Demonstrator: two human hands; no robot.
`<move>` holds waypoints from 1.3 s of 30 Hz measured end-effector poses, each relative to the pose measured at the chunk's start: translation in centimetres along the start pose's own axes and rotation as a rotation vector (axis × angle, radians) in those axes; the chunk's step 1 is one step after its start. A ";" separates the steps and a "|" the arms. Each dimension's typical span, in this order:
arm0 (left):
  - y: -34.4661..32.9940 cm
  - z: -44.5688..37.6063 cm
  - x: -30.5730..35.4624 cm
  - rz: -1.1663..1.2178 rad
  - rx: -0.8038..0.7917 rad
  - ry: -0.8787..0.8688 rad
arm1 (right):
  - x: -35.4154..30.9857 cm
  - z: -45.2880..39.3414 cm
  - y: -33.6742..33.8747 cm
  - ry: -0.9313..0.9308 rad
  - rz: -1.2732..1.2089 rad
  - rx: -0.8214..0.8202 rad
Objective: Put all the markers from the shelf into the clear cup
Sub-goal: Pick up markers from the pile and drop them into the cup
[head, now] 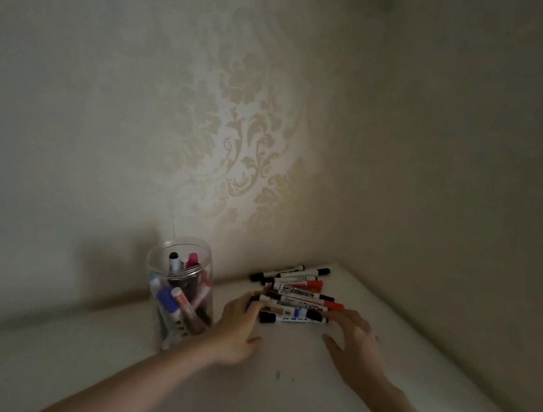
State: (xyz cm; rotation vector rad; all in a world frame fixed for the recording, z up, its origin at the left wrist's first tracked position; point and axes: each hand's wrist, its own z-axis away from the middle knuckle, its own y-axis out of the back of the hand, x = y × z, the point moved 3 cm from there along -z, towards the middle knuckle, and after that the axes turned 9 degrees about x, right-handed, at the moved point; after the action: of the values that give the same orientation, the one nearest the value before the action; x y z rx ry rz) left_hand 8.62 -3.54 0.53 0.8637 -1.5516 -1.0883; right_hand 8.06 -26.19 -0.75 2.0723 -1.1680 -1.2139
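Note:
A clear cup stands on the white shelf near the back wall, holding several markers with black, pink and blue caps. To its right lies a pile of markers with black, red, orange and blue caps, side by side. My left hand rests at the pile's left end, fingers touching the nearest markers. My right hand lies at the pile's right end, fingers spread and touching the caps. Neither hand has lifted a marker.
Patterned wallpaper covers the back wall. A plain side wall closes the shelf on the right, forming a corner just behind the pile. The shelf's front stretches toward me under both forearms.

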 end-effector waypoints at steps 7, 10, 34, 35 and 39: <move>-1.1 -3.4 -0.4 -0.119 0.236 0.060 | 0.4 -2.0 -1.6 0.049 -0.130 -0.062; -1.1 -3.2 -0.8 -0.047 0.242 0.026 | 1.0 -2.5 -2.6 0.040 -0.081 -0.048; -2.4 0.3 1.1 0.192 0.196 -0.123 | 0.3 -1.4 -1.7 0.018 -0.133 -0.234; -2.2 0.5 0.8 0.185 0.186 -0.121 | 0.1 -1.3 -1.8 0.017 -0.141 -0.227; -1.2 1.7 0.0 0.206 0.144 -0.102 | -0.7 -1.0 -1.6 0.032 -0.157 -0.228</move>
State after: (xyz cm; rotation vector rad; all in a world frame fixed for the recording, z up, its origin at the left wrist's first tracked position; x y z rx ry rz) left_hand 7.01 -3.54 -0.76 0.7342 -1.7787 -0.8921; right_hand 9.48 -24.73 -1.04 2.0313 -0.8219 -1.3135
